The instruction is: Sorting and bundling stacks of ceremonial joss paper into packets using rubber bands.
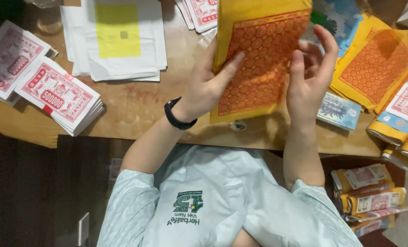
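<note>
gripping yellow-orange paper stack (pixel 258 59) w/ both hands, left hand (pixel 208 87) & right hand (pixel 311 73), over cluttered brown table (pixel 135 110).

One head-worn camera looks steeply down, close over the brown table (pixel 135 110) and the person's lap.

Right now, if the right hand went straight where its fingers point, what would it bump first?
Probably the blue printed sheet lying just beyond the right hand, though depth is hard to judge. That hand already touches the yellow-orange paper stack.
</note>
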